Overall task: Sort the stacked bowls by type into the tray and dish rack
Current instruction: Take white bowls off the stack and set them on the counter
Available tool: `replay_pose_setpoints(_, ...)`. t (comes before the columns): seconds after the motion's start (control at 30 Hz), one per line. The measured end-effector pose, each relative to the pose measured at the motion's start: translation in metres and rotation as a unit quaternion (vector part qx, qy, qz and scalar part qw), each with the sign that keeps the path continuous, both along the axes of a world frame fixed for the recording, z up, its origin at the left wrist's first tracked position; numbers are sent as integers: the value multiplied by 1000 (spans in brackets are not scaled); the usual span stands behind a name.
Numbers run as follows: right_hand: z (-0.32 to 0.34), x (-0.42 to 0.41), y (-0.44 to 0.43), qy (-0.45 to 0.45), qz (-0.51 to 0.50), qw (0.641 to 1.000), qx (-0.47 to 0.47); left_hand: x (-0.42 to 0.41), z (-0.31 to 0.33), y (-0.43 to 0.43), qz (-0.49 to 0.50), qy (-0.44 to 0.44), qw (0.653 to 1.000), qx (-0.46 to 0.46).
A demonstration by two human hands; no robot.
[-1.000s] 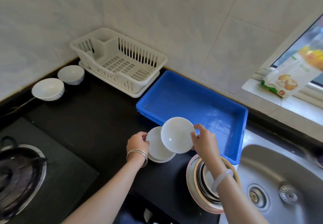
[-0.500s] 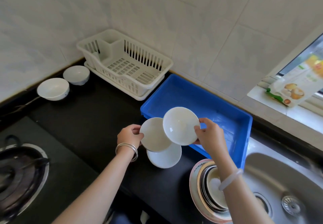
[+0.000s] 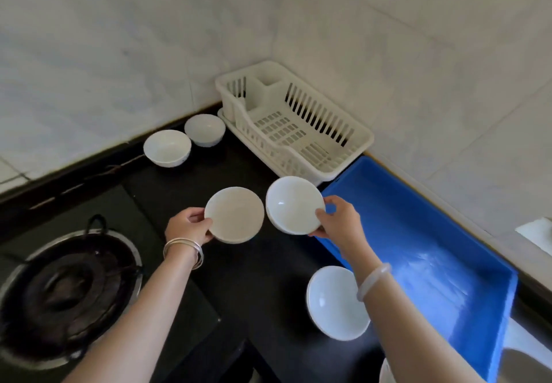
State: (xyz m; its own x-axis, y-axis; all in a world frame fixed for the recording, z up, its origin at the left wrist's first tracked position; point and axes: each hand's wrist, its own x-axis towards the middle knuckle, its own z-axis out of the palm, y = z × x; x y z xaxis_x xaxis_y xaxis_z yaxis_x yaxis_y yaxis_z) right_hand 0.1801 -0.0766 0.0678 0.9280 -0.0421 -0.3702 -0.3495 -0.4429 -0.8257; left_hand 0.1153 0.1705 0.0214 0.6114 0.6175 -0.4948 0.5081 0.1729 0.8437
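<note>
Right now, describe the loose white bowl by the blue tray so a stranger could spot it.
Find the blue tray on the black counter; beside its left edge a white bowl sits partly under the right forearm. Unlike the matte dish in the left hand and the shiny dish in the right hand, nobody holds it.

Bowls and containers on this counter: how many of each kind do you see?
White bowls: 5 (left held bowl, right held bowl, near bowl, back bowl by the rack, back bowl beside it)
White dish rack: 1
Blue tray: 1
Total: 7
</note>
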Motion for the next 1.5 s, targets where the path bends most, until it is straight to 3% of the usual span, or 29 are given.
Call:
replay_pose_setpoints(0.43, -68, 101, 142, 58, -9, 997, 53, 57, -47, 98, 139, 21, 990, -34)
replay_pose_setpoints(1.07, -107, 124, 170, 129, -56, 986, 85, 74, -69, 105, 199, 30, 978, -54)
replay_pose_setpoints(1.3, -113, 107, 163, 191, -101, 949, 229, 65, -63, 82, 251, -23, 945, -208)
replay_pose_setpoints(1.5, -111, 114, 174, 180, -122, 936, 277, 71, -58, 77, 296, -46, 922, -246)
